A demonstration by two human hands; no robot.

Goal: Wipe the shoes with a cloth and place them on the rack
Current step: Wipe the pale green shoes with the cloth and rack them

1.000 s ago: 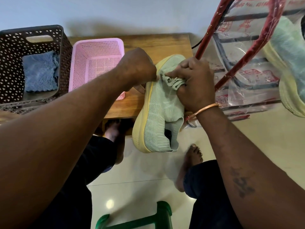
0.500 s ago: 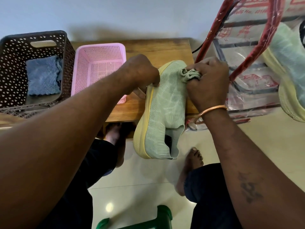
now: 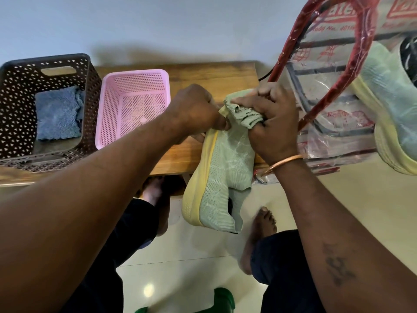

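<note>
A pale green knit shoe (image 3: 222, 177) with a yellow sole hangs in front of me, heel down, toe up by the wooden table. My left hand (image 3: 196, 111) grips its toe end at the sole side. My right hand (image 3: 270, 123) is closed on a bunched green cloth (image 3: 244, 115) pressed against the shoe's toe. The matching second shoe (image 3: 390, 105) rests on the red-framed rack (image 3: 316, 75) wrapped in clear plastic at the right.
On the wooden table (image 3: 203, 77) stand a brown perforated basket (image 3: 20, 91) holding a blue cloth (image 3: 57, 112) and a pink basket (image 3: 133, 107). My bare feet are on the tiled floor below. A green stool (image 3: 222, 300) is at the bottom edge.
My right hand has slid the cloth from the shoe's right edge back over the toe toward my left hand. The camera view has tilted, so the scene sits lower in frame.
</note>
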